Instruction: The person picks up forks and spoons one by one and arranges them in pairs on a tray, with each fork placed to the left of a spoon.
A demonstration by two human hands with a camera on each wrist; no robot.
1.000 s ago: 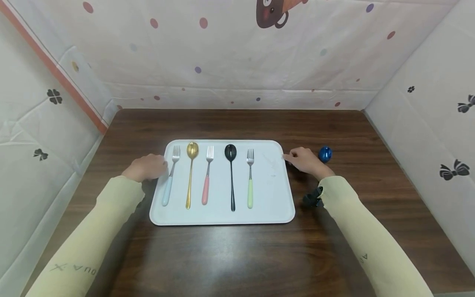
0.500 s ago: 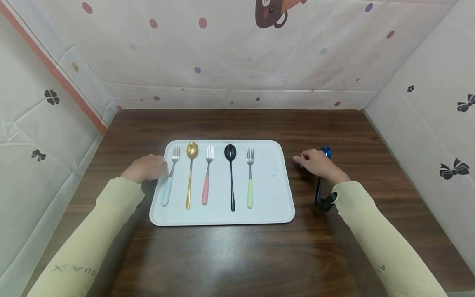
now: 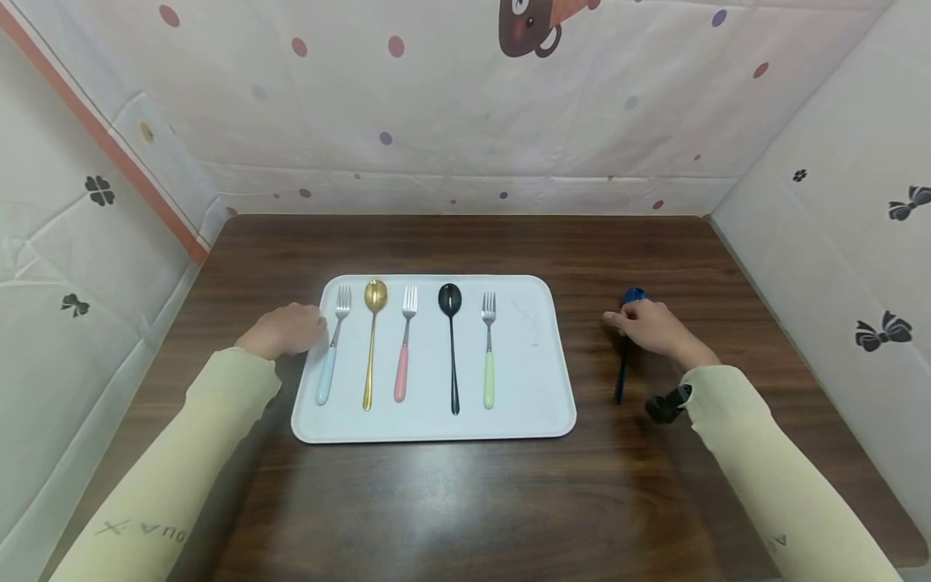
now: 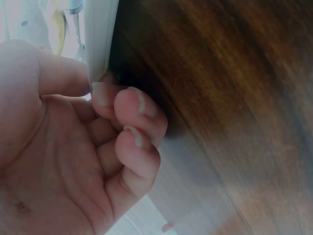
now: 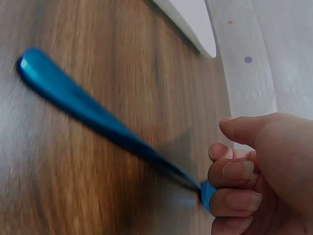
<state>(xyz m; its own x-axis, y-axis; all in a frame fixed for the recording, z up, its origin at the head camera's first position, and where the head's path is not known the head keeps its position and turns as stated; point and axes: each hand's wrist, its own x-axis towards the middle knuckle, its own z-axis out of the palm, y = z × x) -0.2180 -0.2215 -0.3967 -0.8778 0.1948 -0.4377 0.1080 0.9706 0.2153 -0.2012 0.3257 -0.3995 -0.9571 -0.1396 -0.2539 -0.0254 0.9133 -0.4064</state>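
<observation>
Head view, right hand: The right hand [image 3: 650,327] sits over the neck of a blue spoon [image 3: 622,372] on the dark wooden table [image 3: 465,501], at 3 o'clock from the white tray [image 3: 534,404]; bowl tip shows at the hand's 12 o'clock, handle runs out toward 6 o'clock.
Head view, left hand: The left hand [image 3: 284,330] rests at the tray's 9 o'clock edge, just beside the blue-handled fork [image 3: 330,356].
Left wrist view: Curled fingers [image 4: 134,105] touch the tray rim [image 4: 100,39]; whether they pinch it I cannot tell.
Right wrist view: Bent fingers [image 5: 234,188] close on the blue spoon [image 5: 88,112] near its bowel end; handle lies on the wood.
Step, as judged: Picking up the spoon; next calls for a firm pinch and a lift.
</observation>
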